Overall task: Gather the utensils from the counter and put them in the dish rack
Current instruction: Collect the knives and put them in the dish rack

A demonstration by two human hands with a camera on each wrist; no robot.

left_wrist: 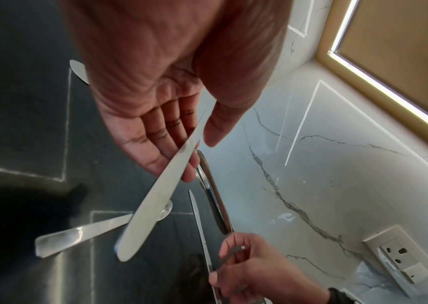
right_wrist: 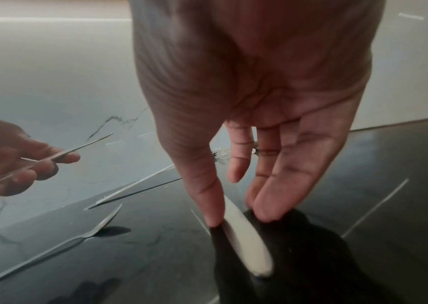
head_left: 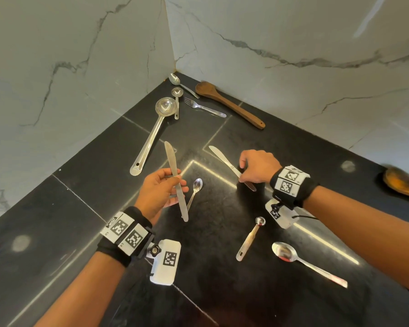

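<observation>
A black stone counter runs into a corner of white, grey-veined marble walls, its tile seams catching the light. The left hand holds one knife pinched between thumb and fingers above the counter, blade towards the corner. The right hand pinches the handle of a second knife that lies on the counter, thumb on one side, fingers on the other. Near the corner lie a ladle, a fork, two small spoons and a wooden spoon along the right wall. A teaspoon lies just beside the left hand; a scoop and a tablespoon lie nearer the person. No dish rack is in view.
</observation>
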